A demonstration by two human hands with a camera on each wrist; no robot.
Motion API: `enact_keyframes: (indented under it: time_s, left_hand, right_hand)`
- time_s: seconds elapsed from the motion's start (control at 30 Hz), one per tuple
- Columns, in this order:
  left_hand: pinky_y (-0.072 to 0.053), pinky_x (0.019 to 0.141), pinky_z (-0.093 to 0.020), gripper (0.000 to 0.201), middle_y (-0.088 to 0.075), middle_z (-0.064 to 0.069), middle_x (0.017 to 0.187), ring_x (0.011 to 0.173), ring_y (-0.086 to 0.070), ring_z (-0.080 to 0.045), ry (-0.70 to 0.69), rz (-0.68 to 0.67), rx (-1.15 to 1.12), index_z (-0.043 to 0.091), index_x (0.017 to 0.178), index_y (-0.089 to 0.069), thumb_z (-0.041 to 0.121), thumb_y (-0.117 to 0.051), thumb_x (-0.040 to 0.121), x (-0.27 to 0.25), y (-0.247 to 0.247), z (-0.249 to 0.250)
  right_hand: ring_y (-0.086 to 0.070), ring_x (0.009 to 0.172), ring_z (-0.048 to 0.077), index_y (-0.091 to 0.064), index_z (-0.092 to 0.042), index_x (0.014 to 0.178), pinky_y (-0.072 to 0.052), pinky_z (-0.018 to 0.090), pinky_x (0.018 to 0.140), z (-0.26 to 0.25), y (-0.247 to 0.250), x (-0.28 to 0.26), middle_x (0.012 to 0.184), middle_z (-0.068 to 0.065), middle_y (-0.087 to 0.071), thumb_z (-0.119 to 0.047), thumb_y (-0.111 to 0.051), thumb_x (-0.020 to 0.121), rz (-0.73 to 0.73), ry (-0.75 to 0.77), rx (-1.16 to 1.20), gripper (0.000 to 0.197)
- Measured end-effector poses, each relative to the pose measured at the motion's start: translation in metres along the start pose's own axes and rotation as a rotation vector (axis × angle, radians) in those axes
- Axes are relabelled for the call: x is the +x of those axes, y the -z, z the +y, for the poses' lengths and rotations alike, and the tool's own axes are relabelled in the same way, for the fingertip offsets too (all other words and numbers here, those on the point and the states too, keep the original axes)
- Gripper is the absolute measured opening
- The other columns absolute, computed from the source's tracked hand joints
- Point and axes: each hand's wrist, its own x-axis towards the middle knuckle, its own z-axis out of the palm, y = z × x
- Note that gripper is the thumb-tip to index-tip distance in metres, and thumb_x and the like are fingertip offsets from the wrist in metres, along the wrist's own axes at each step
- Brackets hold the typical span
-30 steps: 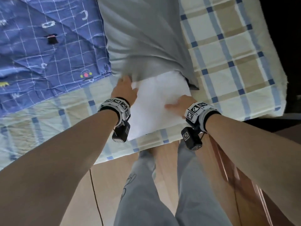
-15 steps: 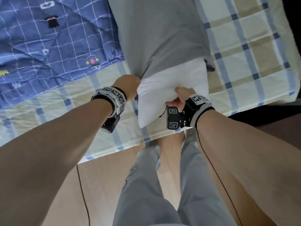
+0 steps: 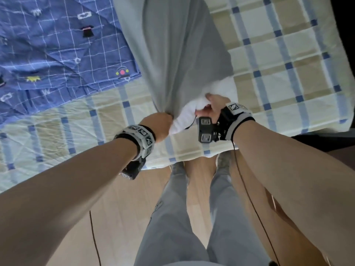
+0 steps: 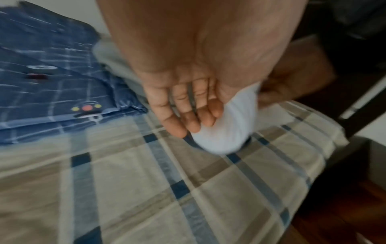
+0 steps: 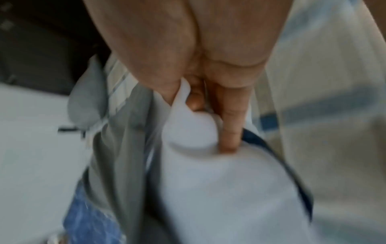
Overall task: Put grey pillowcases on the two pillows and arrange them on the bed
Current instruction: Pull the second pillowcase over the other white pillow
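Soft white pillow [image 3: 194,114], mostly inside limp grey cotton pillowcase [image 3: 178,54], on checked bed [image 3: 288,73]. Left hand [image 3: 159,124] grip bunches case hem; right hand [image 3: 213,108] grip clutches pillow end. Light, squashy: hold corners, pull hem w/ care.

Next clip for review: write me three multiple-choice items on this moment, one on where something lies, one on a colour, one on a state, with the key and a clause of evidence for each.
1. Where does the blue patterned quilt lie relative to the pillow?
A. On the person's left of it
B. On the person's right of it
C. On the floor

2. What colour is the pillowcase being pulled on?
A. Blue
B. Grey
C. Yellow

3. How far is the pillow covered?
A. Fully bare
B. Fully inside
C. Mostly inside, with a white end showing

Key:
1 A, the quilt lies on the checked sheet on the left-hand side in the head view.
2 B, the fabric over the pillow is plain grey.
3 C, white pillow bulges out where the left hand grips the pillowcase edge and the right hand grips the pillow end.
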Motion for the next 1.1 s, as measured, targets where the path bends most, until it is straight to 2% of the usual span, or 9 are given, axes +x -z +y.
enact_keyframes:
  time_s: [0.1,0.23,0.33,0.4,0.5,0.73,0.87,1.0,1.1]
  left_hand:
    - [-0.054,0.086,-0.041,0.029,-0.066,-0.01,0.112,0.1,-0.063,-0.029,0.087,-0.09,0.084,0.01,0.115,-0.06,0.023,-0.038,0.101,0.001,0.004,-0.002]
    - [-0.048,0.09,-0.039,0.034,-0.058,-0.005,0.117,0.107,-0.057,-0.025,0.08,-0.082,0.022,0.016,0.114,-0.056,0.041,-0.039,0.099,0.004,-0.002,0.035]
    - [-0.05,0.088,-0.041,0.029,-0.048,-0.001,0.125,0.108,-0.056,-0.023,-0.05,-0.019,-0.012,0.019,0.118,-0.05,0.039,-0.048,0.096,0.016,-0.014,0.08]
    - [-0.05,0.087,-0.04,0.031,-0.044,0.0,0.131,0.108,-0.056,-0.023,-0.08,0.013,-0.069,0.021,0.12,-0.049,0.038,-0.051,0.095,0.03,-0.02,0.105]
    - [-0.049,0.09,-0.038,0.028,-0.06,0.0,0.117,0.101,-0.06,-0.022,0.064,-0.027,-0.249,0.019,0.112,-0.055,0.041,-0.05,0.095,0.056,-0.027,0.127]
    - [-0.049,0.096,-0.04,0.047,-0.067,-0.005,0.116,0.107,-0.062,-0.025,0.385,-0.105,-0.565,0.013,0.117,-0.061,0.052,-0.05,0.092,0.097,-0.067,0.143]
    - [-0.059,0.082,-0.043,0.06,-0.069,-0.012,0.102,0.092,-0.071,-0.024,0.543,-0.107,-1.031,0.004,0.107,-0.059,0.06,-0.048,0.09,0.117,-0.072,0.164]
    - [-0.058,0.086,-0.044,0.071,-0.057,-0.022,0.116,0.097,-0.068,-0.034,0.832,-0.124,-1.821,0.012,0.133,-0.039,0.062,-0.056,0.084,0.136,-0.055,0.189]
    - [-0.056,0.086,-0.044,0.037,-0.058,-0.025,0.106,0.096,-0.064,-0.037,0.835,-0.015,-2.222,0.008,0.106,-0.046,0.042,-0.056,0.094,0.153,-0.034,0.196]
  right_hand:
    - [-0.073,0.075,0.033,-0.063,-0.002,0.083,-0.059,0.053,0.075,0.008,0.031,0.002,0.072,0.015,-0.068,-0.023,-0.059,0.088,0.016,0.038,-0.506,0.021]
    - [-0.063,0.064,0.028,-0.058,-0.006,0.076,-0.056,0.037,0.066,-0.003,0.074,0.014,0.072,0.012,-0.065,-0.028,-0.05,0.084,0.089,0.327,-1.239,0.025]
    - [-0.055,0.066,0.025,-0.052,-0.011,0.084,-0.04,0.028,0.057,-0.024,0.105,0.032,0.074,0.006,-0.055,-0.024,-0.053,0.087,0.144,0.398,-1.364,0.013]
    - [-0.059,0.089,0.031,-0.054,-0.007,0.107,-0.044,0.031,0.066,-0.04,0.119,0.052,0.096,0.011,-0.059,-0.024,-0.054,0.091,0.139,0.425,-1.423,0.023]
    - [-0.056,0.115,0.034,-0.048,-0.003,0.129,-0.044,0.034,0.087,-0.065,0.122,0.067,0.126,0.016,-0.058,-0.024,-0.052,0.096,0.098,0.538,-1.505,0.039]
    - [-0.062,0.094,0.033,-0.042,-0.011,0.127,-0.049,0.038,0.073,-0.091,0.096,0.098,0.108,0.011,-0.061,-0.043,-0.061,0.088,-0.009,0.762,-1.67,0.054]
    - [-0.062,0.095,0.037,-0.052,-0.008,0.116,-0.043,0.037,0.071,-0.103,0.076,0.11,0.106,0.016,-0.063,-0.025,-0.051,0.094,0.01,0.926,-1.818,0.028]
    - [-0.061,0.102,0.04,-0.061,-0.005,0.111,-0.046,0.039,0.08,-0.109,0.078,0.112,0.112,0.021,-0.064,-0.011,-0.045,0.095,-0.046,0.948,-1.93,0.023]
    - [-0.062,0.102,0.04,-0.062,-0.001,0.111,-0.048,0.04,0.082,-0.11,0.096,0.11,0.111,0.022,-0.064,-0.008,-0.048,0.092,-0.121,0.886,-1.997,0.024]
